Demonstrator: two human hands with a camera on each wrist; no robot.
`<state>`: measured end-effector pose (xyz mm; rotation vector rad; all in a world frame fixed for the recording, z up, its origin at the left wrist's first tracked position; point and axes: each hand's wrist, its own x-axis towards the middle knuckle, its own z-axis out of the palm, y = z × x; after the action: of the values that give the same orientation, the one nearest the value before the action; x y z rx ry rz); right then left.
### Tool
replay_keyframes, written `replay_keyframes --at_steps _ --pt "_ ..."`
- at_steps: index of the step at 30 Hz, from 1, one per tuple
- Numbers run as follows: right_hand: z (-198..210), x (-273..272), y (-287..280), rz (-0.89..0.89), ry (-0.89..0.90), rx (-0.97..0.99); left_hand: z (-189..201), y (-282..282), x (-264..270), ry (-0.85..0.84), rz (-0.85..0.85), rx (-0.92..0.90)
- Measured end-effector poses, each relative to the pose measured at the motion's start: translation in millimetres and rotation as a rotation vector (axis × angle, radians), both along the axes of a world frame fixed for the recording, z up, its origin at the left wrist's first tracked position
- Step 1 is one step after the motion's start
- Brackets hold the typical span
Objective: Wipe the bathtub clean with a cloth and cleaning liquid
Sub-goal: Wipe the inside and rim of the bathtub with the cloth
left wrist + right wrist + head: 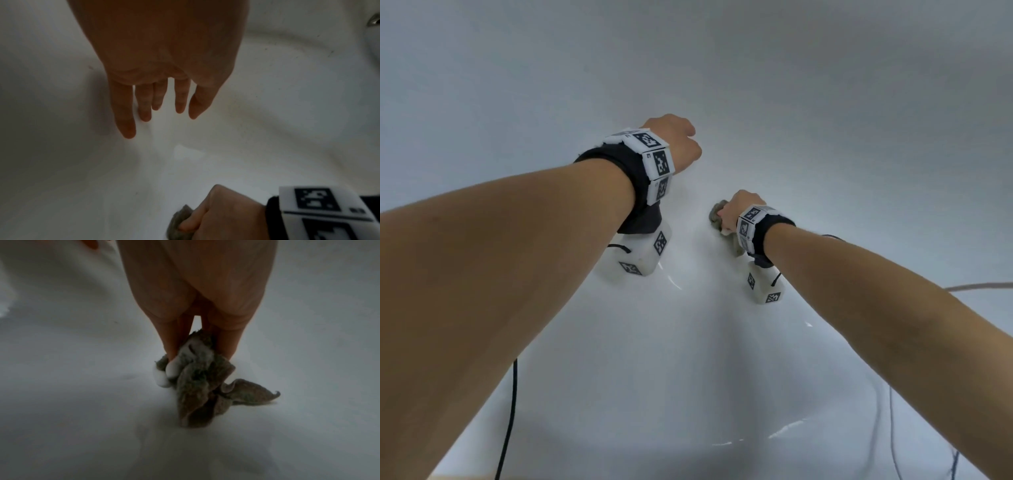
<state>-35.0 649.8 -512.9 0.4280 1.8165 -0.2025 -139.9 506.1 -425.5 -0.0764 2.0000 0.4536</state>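
Observation:
Both arms reach down into a white bathtub (688,342). My right hand (736,212) grips a crumpled grey-brown cloth (203,386) and holds it against the tub floor (82,386); white foam (162,379) clings beside the thumb. The cloth (717,214) pokes out left of the fist in the head view, and the right hand (216,216) with the cloth (179,222) shows in the left wrist view too. My left hand (158,110) hangs just left of it with fingers straight and spread, holding nothing, tips near the tub surface (61,146). The left hand (674,144) shows only its back in the head view.
A chrome fitting (375,22) sits at the tub's upper right edge in the left wrist view. Small dark specks (267,48) dot the tub wall there. Cables (508,411) trail from both wrist cameras over the tub's near side.

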Motion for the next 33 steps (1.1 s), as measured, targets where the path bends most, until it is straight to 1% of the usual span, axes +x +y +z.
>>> replay_keyframes --at_steps 2,5,9,11,16,18,21,25,29,33 --pt "0.7 0.3 -16.5 0.003 -0.006 -0.077 5.3 0.2 -4.9 0.000 -0.008 0.008" --pt "6.0 1.2 -34.2 -0.077 0.046 -0.205 12.7 0.1 -8.9 0.000 -0.021 0.016" --pt "26.3 3.9 -38.7 -0.081 -0.002 -0.371 25.3 -2.8 -4.3 0.024 -0.080 -0.007" --pt "38.2 8.2 -41.3 -0.087 -0.014 -0.413 33.2 -4.4 0.1 0.017 -0.102 -0.011" --pt "66.9 21.7 -47.8 -0.190 0.050 -0.502 57.2 -7.7 9.8 0.027 -0.160 -0.011" --pt "79.5 27.5 -51.9 -0.089 0.050 -0.562 64.9 -11.7 13.2 0.039 -0.163 -0.024" --pt "91.2 35.5 -58.3 0.178 0.066 -0.603 74.0 -18.8 18.1 0.045 -0.139 -0.051" --pt "98.7 36.9 -55.6 0.420 -0.014 -0.618 87.3 -22.0 24.8 0.055 -0.130 -0.061" --pt "105.9 40.0 -43.3 0.524 -0.096 -0.649 98.6 -22.0 33.8 0.064 -0.157 -0.067" --pt "116.9 48.0 -30.8 0.550 -0.134 -0.611 110.6 -23.2 46.1 0.039 -0.248 -0.088"
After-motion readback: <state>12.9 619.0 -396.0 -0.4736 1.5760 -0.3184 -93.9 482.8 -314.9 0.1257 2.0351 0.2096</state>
